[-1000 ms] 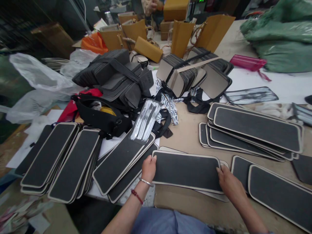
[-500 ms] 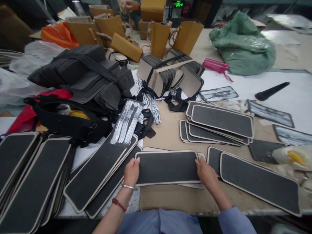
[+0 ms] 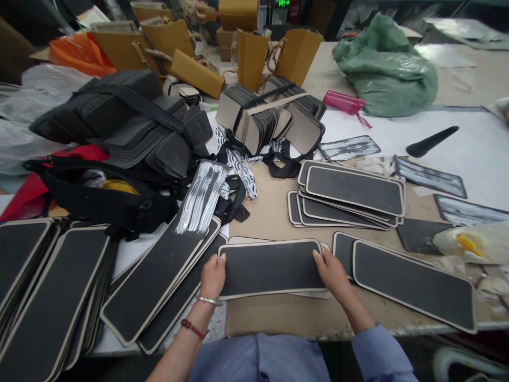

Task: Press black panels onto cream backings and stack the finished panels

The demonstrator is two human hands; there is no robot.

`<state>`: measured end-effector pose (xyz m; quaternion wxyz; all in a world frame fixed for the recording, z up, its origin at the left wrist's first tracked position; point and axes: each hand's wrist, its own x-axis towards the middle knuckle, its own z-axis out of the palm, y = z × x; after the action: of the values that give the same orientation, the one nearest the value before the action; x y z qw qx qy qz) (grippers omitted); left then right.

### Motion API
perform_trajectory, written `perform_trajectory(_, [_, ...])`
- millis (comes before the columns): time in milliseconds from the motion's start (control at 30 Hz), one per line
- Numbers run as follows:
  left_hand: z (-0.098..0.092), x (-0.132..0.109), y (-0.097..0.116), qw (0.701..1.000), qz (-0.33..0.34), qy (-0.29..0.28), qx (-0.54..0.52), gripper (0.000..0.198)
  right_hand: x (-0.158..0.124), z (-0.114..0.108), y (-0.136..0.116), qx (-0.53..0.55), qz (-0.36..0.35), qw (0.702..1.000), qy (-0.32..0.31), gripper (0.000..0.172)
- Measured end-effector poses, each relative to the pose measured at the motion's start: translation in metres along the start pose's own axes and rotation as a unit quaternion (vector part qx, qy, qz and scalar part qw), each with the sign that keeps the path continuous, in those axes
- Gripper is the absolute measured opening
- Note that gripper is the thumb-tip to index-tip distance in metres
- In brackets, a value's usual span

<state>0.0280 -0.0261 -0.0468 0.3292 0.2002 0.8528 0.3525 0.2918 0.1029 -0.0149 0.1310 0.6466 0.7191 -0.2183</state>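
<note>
A long dark grey panel [image 3: 270, 269] with rounded corners and a pale border lies in front of me. My left hand [image 3: 213, 276] grips its left end, thumb on top. At the other end my right hand [image 3: 332, 269] pinches the upper right corner, thumb on the dark face. Beneath it, the edge of a pale panel [image 3: 254, 240] peeks out at the back and at the lower right. Just left of my left hand, slanted panels [image 3: 159, 286] overlap, with a white-smeared dark piece [image 3: 202, 199] on their far end. Close by my right hand are two more bordered panels [image 3: 413, 284].
A stack of bordered panels [image 3: 353, 191] sits behind my right hand. Thick stacks [image 3: 59, 297] stand far left. A black pouch [image 3: 107, 196], strapped dark pieces [image 3: 119, 116], banded beige pieces [image 3: 270, 116], tan bags [image 3: 250, 58] and a green sack [image 3: 385, 69] fill the back.
Both hands keep their hold on the panel, whose right end appears slightly raised. The whole scene has shifted a little left and up as the view turned.
</note>
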Motion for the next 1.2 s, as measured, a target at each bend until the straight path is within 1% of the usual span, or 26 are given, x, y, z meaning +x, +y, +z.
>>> perform_trajectory(167, [0.0,-0.001,-0.001,1.0,-0.004,0.001,0.005,0.032,-0.004,0.015,-0.011,-0.015,0.051,0.998,0.04,0.025])
perform_trajectory(333, [0.0,-0.001,-0.001,1.0,-0.008,-0.002,-0.001,0.032,-0.006,0.016,-0.014,-0.027,0.066,0.996,0.05,0.027])
perform_trajectory(500, [0.001,-0.001,-0.001,1.0,-0.014,-0.002,-0.013,0.033,-0.007,0.013,-0.014,-0.036,0.061,0.996,0.049,0.027])
perform_trajectory(700, [0.002,-0.003,0.003,1.0,-0.018,0.009,-0.019,0.03,-0.006,0.016,-0.01,-0.046,0.061,0.996,0.052,0.028])
perform_trajectory(967, [0.002,-0.001,0.005,0.998,-0.044,0.008,-0.052,0.031,-0.006,0.015,-0.012,-0.077,0.054,0.995,0.04,0.032])
perform_trajectory(1033, [0.0,-0.001,0.005,0.996,-0.053,-0.002,-0.078,0.032,-0.006,0.015,-0.012,-0.075,0.056,0.995,0.044,0.033])
perform_trajectory(1100, [-0.003,-0.001,0.006,0.991,-0.066,-0.03,-0.112,0.032,-0.006,0.015,-0.012,-0.063,0.052,0.995,0.052,0.034])
perform_trajectory(1167, [-0.01,-0.004,0.008,0.982,-0.082,-0.073,-0.151,0.034,-0.006,0.015,-0.012,-0.049,0.051,0.996,0.056,0.034])
perform_trajectory(1200, [-0.014,-0.005,0.009,0.972,-0.095,-0.105,-0.188,0.036,-0.006,0.015,-0.011,-0.043,0.052,0.996,0.053,0.034])
